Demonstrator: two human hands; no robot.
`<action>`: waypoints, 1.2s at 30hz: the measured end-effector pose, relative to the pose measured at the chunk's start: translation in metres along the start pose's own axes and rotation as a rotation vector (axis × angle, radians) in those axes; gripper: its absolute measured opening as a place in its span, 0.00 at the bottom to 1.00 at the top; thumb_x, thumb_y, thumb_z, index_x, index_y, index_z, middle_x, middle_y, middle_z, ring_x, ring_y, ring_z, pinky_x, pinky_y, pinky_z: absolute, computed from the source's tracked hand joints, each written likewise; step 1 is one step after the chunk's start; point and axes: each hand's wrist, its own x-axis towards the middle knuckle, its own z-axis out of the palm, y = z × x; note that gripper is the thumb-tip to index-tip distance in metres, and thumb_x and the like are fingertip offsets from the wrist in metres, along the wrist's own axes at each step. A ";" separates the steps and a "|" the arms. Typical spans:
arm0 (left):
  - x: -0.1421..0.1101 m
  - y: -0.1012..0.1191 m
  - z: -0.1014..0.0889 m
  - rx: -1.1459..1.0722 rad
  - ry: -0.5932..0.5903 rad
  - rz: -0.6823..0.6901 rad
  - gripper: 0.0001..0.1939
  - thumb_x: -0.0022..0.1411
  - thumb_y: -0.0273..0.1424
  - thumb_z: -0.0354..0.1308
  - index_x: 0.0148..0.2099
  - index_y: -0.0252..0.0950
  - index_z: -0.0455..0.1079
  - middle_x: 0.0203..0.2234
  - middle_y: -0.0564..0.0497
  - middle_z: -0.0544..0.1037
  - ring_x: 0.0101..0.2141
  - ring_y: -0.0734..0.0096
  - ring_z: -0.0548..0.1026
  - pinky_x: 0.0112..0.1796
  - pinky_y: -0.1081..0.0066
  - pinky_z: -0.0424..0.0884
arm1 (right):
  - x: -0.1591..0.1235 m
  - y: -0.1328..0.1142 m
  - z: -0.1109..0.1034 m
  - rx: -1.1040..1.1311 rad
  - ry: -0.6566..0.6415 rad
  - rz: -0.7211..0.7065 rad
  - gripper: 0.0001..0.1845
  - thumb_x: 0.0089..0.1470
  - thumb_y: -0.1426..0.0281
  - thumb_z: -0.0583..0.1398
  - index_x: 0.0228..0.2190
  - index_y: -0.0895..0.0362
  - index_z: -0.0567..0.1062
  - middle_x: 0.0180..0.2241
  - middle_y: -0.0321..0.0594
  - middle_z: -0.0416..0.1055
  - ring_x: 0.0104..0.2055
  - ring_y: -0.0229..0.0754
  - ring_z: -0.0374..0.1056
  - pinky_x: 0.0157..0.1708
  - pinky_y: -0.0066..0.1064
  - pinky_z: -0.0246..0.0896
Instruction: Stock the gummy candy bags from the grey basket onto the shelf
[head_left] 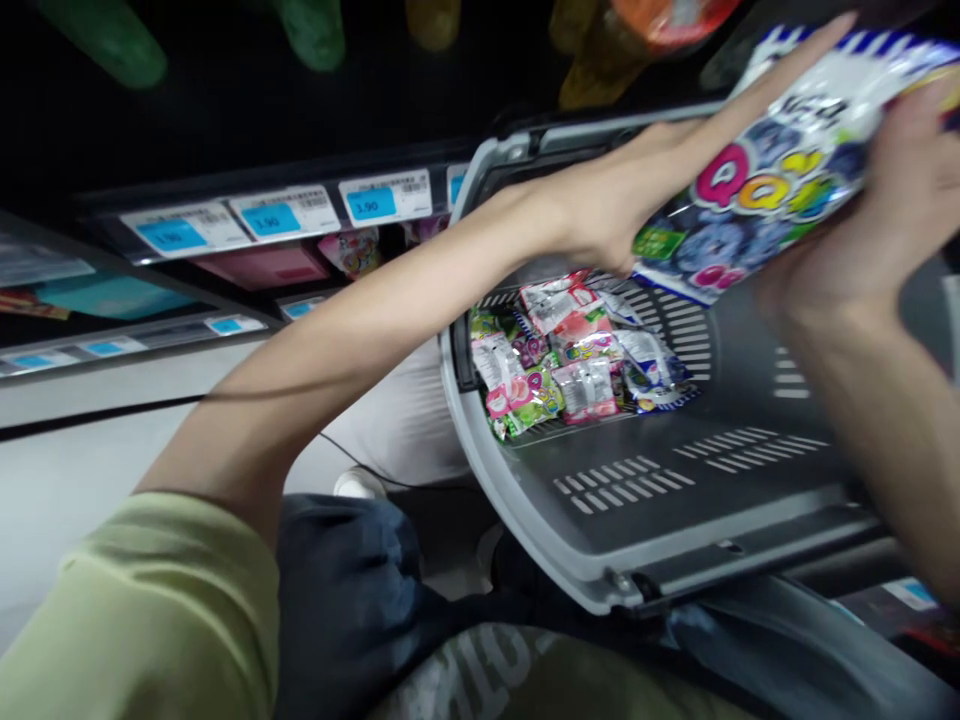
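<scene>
A shiny blueberry gummy candy bag [780,180], white and blue with "QQ" in coloured letters, is held tilted above the basket's far side. My left hand [652,185] grips its left edge, with the index finger stretched along the upper side and the thumb low by the bottom corner. On the other side my right hand [877,220] is closed around the bag, slightly blurred. A scrap of yellow and red packaging [951,92] shows by the right fingers. Beneath both hands is a grey shopping basket [637,520], where several small candy packets [589,385] lie heaped at the left end.
Store shelving with price tags [386,197] runs along the left and back. More candy packets [352,250] sit on a lower shelf. Blurred green packages [315,35] are on the dark upper shelf. A thin black cable [112,415] crosses at left.
</scene>
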 end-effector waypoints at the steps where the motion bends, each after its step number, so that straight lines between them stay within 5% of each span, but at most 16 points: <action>1: 0.001 -0.004 0.002 0.032 0.043 0.054 0.58 0.58 0.51 0.49 0.69 0.08 0.29 0.71 0.31 0.37 0.69 0.48 0.40 0.60 0.62 0.54 | 0.004 0.004 -0.004 0.001 -0.065 -0.135 0.20 0.56 0.70 0.62 0.14 0.55 0.75 0.25 0.31 0.75 0.37 0.35 0.75 0.36 0.27 0.65; 4: 0.006 -0.013 0.007 0.026 0.055 -0.004 0.58 0.57 0.45 0.57 0.72 0.19 0.27 0.72 0.35 0.37 0.69 0.46 0.47 0.64 0.54 0.53 | 0.013 0.012 -0.013 -0.079 -0.157 -0.366 0.17 0.52 0.63 0.67 0.16 0.56 0.76 0.22 0.37 0.71 0.26 0.36 0.69 0.30 0.30 0.64; 8: 0.009 -0.021 0.013 -0.032 0.076 -0.071 0.68 0.48 0.34 0.69 0.74 0.28 0.22 0.70 0.34 0.50 0.66 0.40 0.59 0.62 0.49 0.62 | 0.017 0.017 -0.019 -0.242 -0.151 -0.363 0.21 0.59 0.58 0.63 0.20 0.55 0.72 0.22 0.37 0.68 0.24 0.37 0.65 0.27 0.32 0.64; 13: 0.011 -0.031 0.019 -0.108 0.083 -0.099 0.71 0.44 0.38 0.70 0.74 0.34 0.22 0.66 0.33 0.62 0.61 0.37 0.67 0.59 0.48 0.65 | 0.017 0.020 -0.023 -0.301 -0.183 -0.302 0.23 0.59 0.51 0.61 0.23 0.54 0.73 0.26 0.35 0.70 0.30 0.40 0.70 0.32 0.36 0.69; 28: 0.010 -0.034 0.025 -0.216 0.199 -0.060 0.65 0.40 0.27 0.72 0.74 0.36 0.40 0.66 0.35 0.61 0.63 0.40 0.63 0.63 0.51 0.58 | 0.019 0.023 -0.026 -0.288 -0.272 -0.322 0.26 0.60 0.44 0.57 0.31 0.53 0.79 0.39 0.39 0.77 0.54 0.54 0.73 0.44 0.46 0.76; 36: 0.011 -0.033 0.020 -0.094 0.310 0.016 0.53 0.39 0.29 0.76 0.67 0.45 0.60 0.68 0.42 0.53 0.68 0.38 0.50 0.66 0.45 0.50 | 0.027 0.023 -0.023 -0.160 -0.225 -0.129 0.23 0.58 0.46 0.58 0.38 0.53 0.78 0.44 0.42 0.78 0.55 0.53 0.71 0.47 0.48 0.75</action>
